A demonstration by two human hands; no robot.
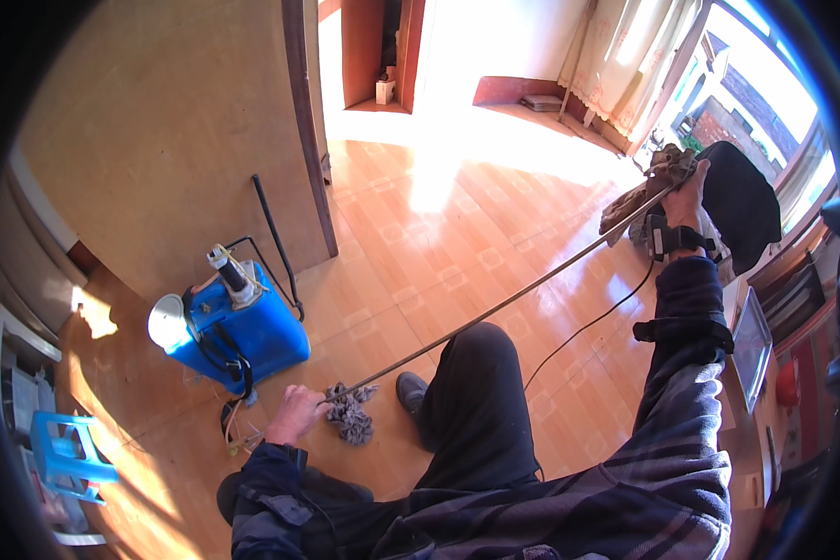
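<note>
A long thin rod (495, 315) slants across the view from lower left to upper right, over my bent knee. My left hand (296, 413) is closed round its lower end, near the floor. My right hand (687, 201), arm stretched out, grips the upper part together with a crumpled brownish rag (670, 166). A grey rag (351, 418) lies bunched just right of my left hand, under the rod. Left of the rod, a blue backpack sprayer (252, 327) with a white lid and black pump lever (273, 224) stands on the tiles.
A black rounded object (739, 201), perhaps a chair back, is behind my right hand. A blue plastic stool (70, 455) stands far left. The wooden door (159, 121) borders the upper left. A dark cable (593, 322) trails down from my right wrist. A curtain (625, 56) hangs beside the bright window.
</note>
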